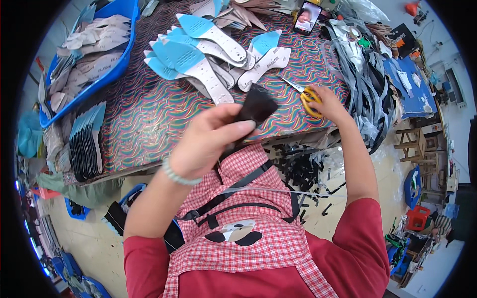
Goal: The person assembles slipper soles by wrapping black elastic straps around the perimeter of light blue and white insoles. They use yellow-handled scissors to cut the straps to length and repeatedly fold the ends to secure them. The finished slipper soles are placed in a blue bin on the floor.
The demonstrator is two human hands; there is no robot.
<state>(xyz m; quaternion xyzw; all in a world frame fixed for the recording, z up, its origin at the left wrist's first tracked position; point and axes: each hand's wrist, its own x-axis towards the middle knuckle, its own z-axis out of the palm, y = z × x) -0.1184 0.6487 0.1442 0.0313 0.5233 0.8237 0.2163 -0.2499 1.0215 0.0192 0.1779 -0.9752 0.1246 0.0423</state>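
My left hand [213, 131] is closed round a folded dark piece of material [259, 103], thumb on top, held up over the table's front edge. I cannot make out what kind of piece it is. Farther right, the fingers of my right hand [325, 104] grip the yellow handles of a pair of scissors [309, 101]. The scissors' blades are nearly together and point to the far left. Just beyond my left hand lie heaped shoe insoles [196, 54], white with light blue heel or toe ends.
A blue crate [130, 54] of pale insoles stands at the left, near a row of black-edged insoles [87, 141]. Black and grey strips [355, 64] hang off the table's right side. A phone [307, 19] lies at the back. Black scraps [303, 171] litter the floor.
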